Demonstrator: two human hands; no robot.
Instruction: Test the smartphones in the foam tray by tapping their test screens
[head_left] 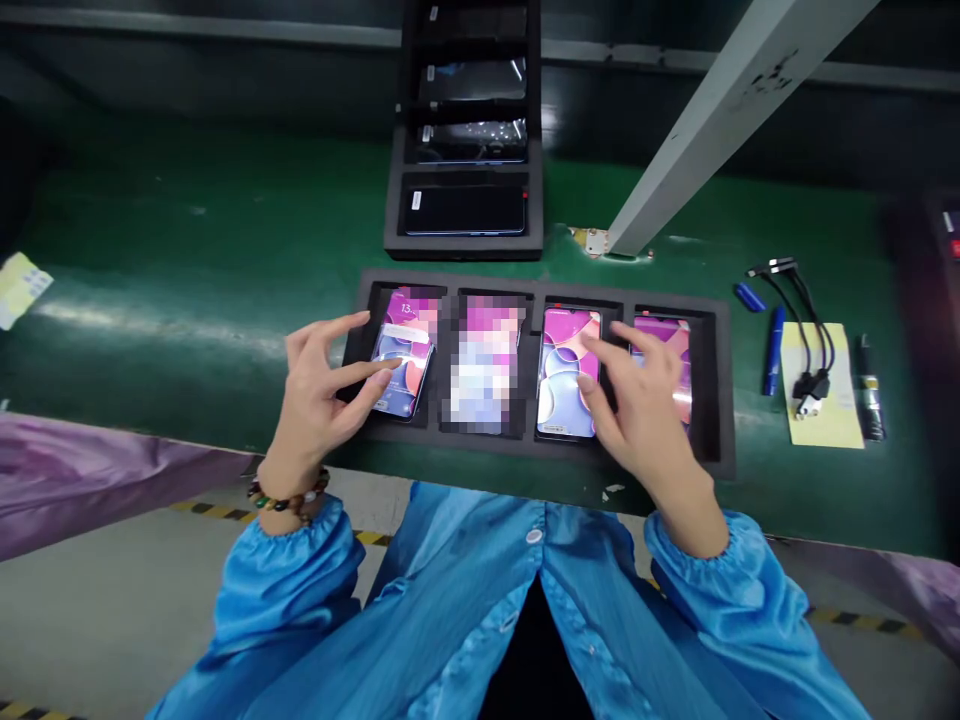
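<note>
A black foam tray (442, 441) lies near the table's front edge, with several lit smartphones in its slots. My left hand (322, 390) is over the leftmost smartphone (409, 330), fingers apart, one fingertip at its screen. That phone sits slightly tilted in its slot. Beside it, the second phone's screen is blurred out. My right hand (637, 395) reaches over the third smartphone (566, 370), fingers spread, with fingertips at the right side of its screen. The same hand partly covers the rightmost smartphone (682, 370). Neither hand grips anything.
Behind stands another foam tray (465, 245) with dark phones (469, 210) in it. A slanted metal post (697, 130) rises from the green table (225, 240). To the right are a blue marker (775, 350), black cables (810, 310), a yellow paper pad (840, 400) and a dark pen (871, 390).
</note>
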